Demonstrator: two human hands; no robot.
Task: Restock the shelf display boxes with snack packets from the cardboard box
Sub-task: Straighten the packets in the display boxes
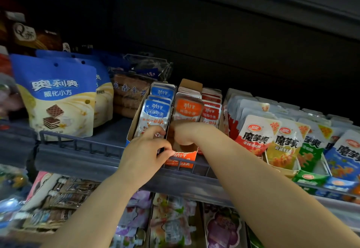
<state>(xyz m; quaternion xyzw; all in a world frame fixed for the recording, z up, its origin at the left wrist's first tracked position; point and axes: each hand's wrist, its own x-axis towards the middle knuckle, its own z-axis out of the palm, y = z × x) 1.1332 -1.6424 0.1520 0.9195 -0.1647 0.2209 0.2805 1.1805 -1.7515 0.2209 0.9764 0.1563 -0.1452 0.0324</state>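
Head view: my left hand [144, 154] pinches the orange display box [184, 159] steady on the shelf [81, 150] while my right hand [184, 134] reaches inside, fingers hidden so I cannot tell their grip, and I should seat packets [188, 108] upright.

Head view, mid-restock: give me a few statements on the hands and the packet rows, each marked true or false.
1. The right hand reaches down into the orange cardboard display box. True.
2. The blue-topped foil packets stand to the right of the orange-topped foil packets. False: they stand in the row to the left.
3. The left hand hangs clear of the shelf. False: its fingers curl at the orange box's front lip, and one finger touches a blue-topped packet.
4. Red-topped foil packets fill the row right of the orange-topped ones. True.
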